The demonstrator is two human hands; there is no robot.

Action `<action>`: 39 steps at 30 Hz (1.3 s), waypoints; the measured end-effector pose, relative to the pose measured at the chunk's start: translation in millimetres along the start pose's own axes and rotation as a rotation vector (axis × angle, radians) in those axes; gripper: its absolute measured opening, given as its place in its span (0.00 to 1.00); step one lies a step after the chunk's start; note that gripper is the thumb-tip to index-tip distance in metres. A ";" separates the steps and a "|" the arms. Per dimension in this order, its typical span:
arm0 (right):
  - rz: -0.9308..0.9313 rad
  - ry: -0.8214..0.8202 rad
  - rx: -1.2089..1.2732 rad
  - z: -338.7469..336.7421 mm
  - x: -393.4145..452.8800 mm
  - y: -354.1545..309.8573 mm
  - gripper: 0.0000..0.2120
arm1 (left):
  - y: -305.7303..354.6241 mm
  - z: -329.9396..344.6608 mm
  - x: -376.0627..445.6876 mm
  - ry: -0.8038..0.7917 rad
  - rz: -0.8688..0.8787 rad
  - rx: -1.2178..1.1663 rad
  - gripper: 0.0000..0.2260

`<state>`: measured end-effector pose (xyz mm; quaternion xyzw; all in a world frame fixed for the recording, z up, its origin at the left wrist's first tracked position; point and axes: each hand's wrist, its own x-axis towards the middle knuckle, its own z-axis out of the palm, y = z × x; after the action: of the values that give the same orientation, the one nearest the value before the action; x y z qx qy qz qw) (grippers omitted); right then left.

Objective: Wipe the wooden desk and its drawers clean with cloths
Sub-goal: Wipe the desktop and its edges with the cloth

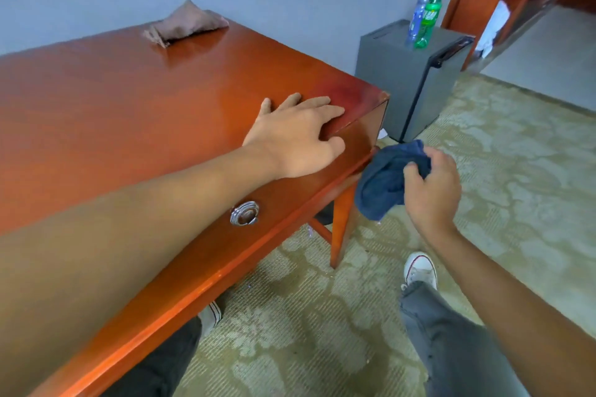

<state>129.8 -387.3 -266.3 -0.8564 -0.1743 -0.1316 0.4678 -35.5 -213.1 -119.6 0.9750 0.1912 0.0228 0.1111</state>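
arms: bare forearms, no sleeves visible
trousers: grey worn denim jeans (pixel 451 332)
shoes: white canvas sneaker with rubber toe cap (pixel 421 269), 5 o'clock

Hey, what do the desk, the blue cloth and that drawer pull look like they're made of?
Desk: reddish wood or veneer under glossy lacquer; faint grain lines and reflections show. Blue cloth, held in the right hand: soft, matte, fuzzy fabric, likely terry or microfibre. Drawer pull: shiny silver ring, probably chromed metal.
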 end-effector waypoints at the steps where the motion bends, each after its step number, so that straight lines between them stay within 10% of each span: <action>1: 0.071 0.032 0.165 0.5 -4.5 -28.4 0.15 | -0.4 -1.0 -3.3 0.000 -0.011 -0.028 0.27; 8: 0.142 -0.138 0.563 30.9 -137.5 -145.8 0.12 | -12.0 -8.3 -91.6 0.007 -0.008 -0.043 0.27; 15: -0.369 -0.651 0.250 -6.5 -182.9 -116.8 0.09 | -43.0 11.7 -182.5 0.087 0.007 0.347 0.32; 21: 0.068 -0.593 0.438 -41.5 -150.1 -154.3 0.11 | -48.4 5.1 -182.2 0.203 -0.018 0.033 0.30; 25: -0.042 -0.682 0.263 -34.4 -156.2 -187.8 0.12 | -62.8 -17.7 -181.2 0.093 -0.024 -0.104 0.29; 29: -0.219 -0.570 -0.001 -20.9 -164.2 -195.9 0.35 | -74.1 -22.3 -182.5 0.129 -0.084 -0.447 0.19; 39: -0.165 -0.489 -0.165 -21.7 -166.7 -202.0 0.20 | -76.5 -15.1 -183.7 0.218 -0.103 -0.728 0.11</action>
<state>-107.5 -333.6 -167.0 -0.8809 -0.3401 0.0276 0.3278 -235.0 -210.3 -122.5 0.8526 0.2302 0.1870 0.4303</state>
